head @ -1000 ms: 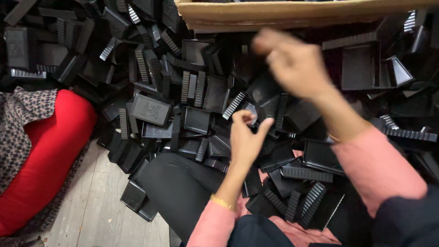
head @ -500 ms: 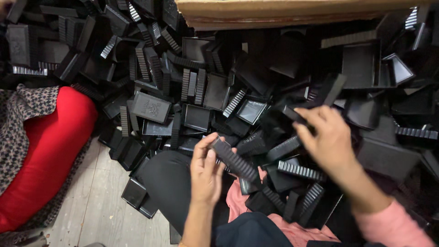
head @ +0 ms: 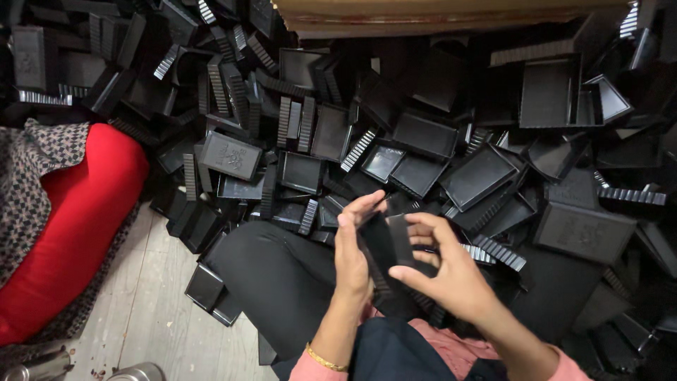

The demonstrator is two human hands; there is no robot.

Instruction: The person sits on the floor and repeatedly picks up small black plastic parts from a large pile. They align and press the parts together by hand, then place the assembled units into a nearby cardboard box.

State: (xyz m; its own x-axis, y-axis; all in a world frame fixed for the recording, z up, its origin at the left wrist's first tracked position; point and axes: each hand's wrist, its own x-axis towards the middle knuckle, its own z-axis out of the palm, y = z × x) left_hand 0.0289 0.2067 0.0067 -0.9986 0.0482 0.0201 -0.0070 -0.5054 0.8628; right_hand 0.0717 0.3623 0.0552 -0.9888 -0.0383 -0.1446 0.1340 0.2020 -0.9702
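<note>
My left hand (head: 352, 255) and my right hand (head: 451, 271) meet in front of me over my lap, both closed on the same black plastic part (head: 386, 241), a flat rectangular piece held upright between the palms. My left fingers wrap its left edge, while my right thumb and fingers pinch its right side. A big heap of similar black plastic trays and ribbed pieces (head: 423, 134) spreads just beyond the hands. My knee in black trousers (head: 275, 275) lies under the left hand.
A red cushion (head: 77, 219) with a checked cloth (head: 35, 162) lies at the left. A brown cardboard box edge (head: 451, 15) runs along the top. Pale wooden floor (head: 148, 310) shows bottom left, with metal vessels (head: 134, 372) at the lower edge.
My right hand came down from the far heap toward me. My left hand took up a ribbed black piece, and both hands now hold a part together near my lap.
</note>
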